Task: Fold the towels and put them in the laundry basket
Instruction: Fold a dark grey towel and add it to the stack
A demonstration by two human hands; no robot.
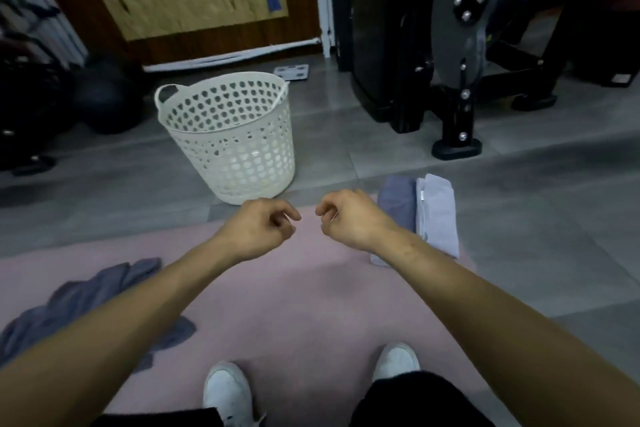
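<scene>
Round white plastic laundry basket (228,135): heart-shaped cutout pattern. Flat mat (304,288): dusty pink. Crumpled cloth towel (86,305): slate blue-grey. Folded towel (398,204): same blue-grey; folded towel beside it (438,215): pale lilac. Floor tiles (536,218): grey. Shoes (227,388): white.

Bare forearms without sleeves, black trousers (415,399), and white sneakers (227,388) with pale soles on both feet.

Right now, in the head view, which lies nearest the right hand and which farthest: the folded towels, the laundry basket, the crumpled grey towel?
From the right hand:
1. Folded towels, just to its right.
2. Laundry basket, ahead and left.
3. Crumpled grey towel, far left on the pink mat.
</scene>
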